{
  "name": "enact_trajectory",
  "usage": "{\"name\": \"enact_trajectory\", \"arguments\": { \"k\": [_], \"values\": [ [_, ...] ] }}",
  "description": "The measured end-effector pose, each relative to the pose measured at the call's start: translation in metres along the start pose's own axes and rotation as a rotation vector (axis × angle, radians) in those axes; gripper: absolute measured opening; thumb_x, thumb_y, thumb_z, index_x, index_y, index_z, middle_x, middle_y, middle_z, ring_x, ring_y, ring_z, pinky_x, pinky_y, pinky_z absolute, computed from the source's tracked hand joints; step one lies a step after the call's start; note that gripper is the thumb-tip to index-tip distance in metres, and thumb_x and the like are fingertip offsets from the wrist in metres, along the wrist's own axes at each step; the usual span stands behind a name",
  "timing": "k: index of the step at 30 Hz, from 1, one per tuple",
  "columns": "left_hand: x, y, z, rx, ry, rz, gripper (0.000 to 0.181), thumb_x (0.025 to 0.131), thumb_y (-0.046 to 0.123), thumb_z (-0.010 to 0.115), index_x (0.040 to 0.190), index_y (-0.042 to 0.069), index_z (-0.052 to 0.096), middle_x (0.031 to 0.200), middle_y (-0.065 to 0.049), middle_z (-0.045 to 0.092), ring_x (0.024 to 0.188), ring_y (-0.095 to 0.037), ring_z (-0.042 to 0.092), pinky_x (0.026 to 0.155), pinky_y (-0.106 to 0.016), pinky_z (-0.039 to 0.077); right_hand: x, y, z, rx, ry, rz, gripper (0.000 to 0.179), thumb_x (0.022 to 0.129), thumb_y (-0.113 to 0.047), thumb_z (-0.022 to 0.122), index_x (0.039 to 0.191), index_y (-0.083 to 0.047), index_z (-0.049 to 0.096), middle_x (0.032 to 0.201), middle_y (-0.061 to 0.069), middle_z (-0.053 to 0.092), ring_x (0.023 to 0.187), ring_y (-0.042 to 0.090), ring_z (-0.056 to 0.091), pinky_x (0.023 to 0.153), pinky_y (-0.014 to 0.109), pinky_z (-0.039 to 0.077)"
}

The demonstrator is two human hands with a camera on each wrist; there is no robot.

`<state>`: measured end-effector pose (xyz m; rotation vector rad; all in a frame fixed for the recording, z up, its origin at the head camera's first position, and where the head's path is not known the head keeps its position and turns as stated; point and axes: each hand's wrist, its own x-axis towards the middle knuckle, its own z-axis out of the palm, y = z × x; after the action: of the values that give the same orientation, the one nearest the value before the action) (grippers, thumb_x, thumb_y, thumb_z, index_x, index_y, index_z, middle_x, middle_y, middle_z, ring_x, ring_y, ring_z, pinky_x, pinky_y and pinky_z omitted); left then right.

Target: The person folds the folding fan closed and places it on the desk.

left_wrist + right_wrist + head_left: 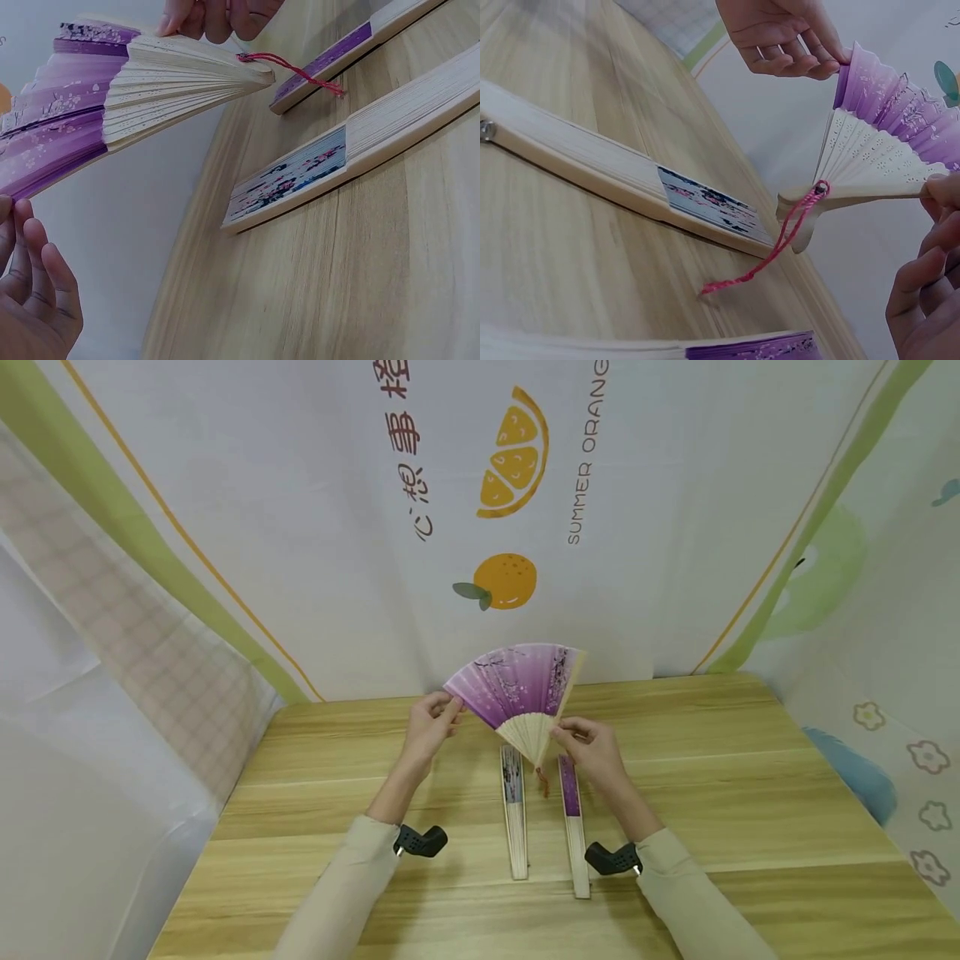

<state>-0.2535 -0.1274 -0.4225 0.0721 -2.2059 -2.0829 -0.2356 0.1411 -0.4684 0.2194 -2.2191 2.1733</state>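
Note:
A spread folding fan, purple with printed blossoms and pale pierced ribs, is held up above the table's far part. My left hand pinches its left edge between thumb and fingers. On the other side my right hand pinches the right outer rib, below the purple part. From the pivot hangs a red cord. Beneath the raised fan lie two folded fans, side by side and apart: one with a grey-blue floral band, the other with a purple band near my right wrist.
The wooden table ends at a hanging white cloth printed with oranges and lettering. More patterned cloth hangs at the right side, and checked cloth at the left. Black wrist devices sit at both cuffs.

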Motion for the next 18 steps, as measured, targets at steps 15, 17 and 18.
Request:
{"name": "enact_trajectory", "arguments": {
  "k": [15, 17, 18],
  "values": [
    [0.000, 0.001, 0.014, -0.024, -0.033, 0.023, 0.017, 0.101, 0.006, 0.063, 0.111, -0.007, 0.065, 0.103, -0.020, 0.068, 0.082, -0.022, 0.062, 0.067, -0.023, 0.055, -0.001, -0.001, 0.007, 0.026, -0.009, -0.008, 0.022, 0.098, -0.009, 0.070, 0.108, 0.011, 0.070, 0.102, 0.016, 0.068, 0.074, 0.020, 0.058, 0.059, 0.024, 0.049],
    [-0.001, 0.002, 0.015, -0.027, -0.038, 0.030, 0.017, 0.101, 0.006, 0.063, 0.111, -0.007, 0.065, 0.104, -0.021, 0.068, 0.083, -0.024, 0.063, 0.066, -0.022, 0.055, -0.001, -0.001, 0.007, 0.031, -0.007, -0.007, 0.021, 0.098, -0.009, 0.071, 0.107, 0.011, 0.070, 0.102, 0.015, 0.068, 0.076, 0.021, 0.060, 0.060, 0.024, 0.051],
    [-0.001, 0.002, 0.016, -0.027, -0.040, 0.032, 0.017, 0.101, 0.006, 0.062, 0.112, -0.006, 0.065, 0.105, -0.021, 0.068, 0.084, -0.024, 0.062, 0.066, -0.022, 0.054, -0.001, -0.001, 0.007, 0.034, -0.006, -0.007, 0.021, 0.098, -0.008, 0.071, 0.107, 0.011, 0.070, 0.101, 0.015, 0.068, 0.077, 0.022, 0.061, 0.061, 0.024, 0.051]
  ]
}}
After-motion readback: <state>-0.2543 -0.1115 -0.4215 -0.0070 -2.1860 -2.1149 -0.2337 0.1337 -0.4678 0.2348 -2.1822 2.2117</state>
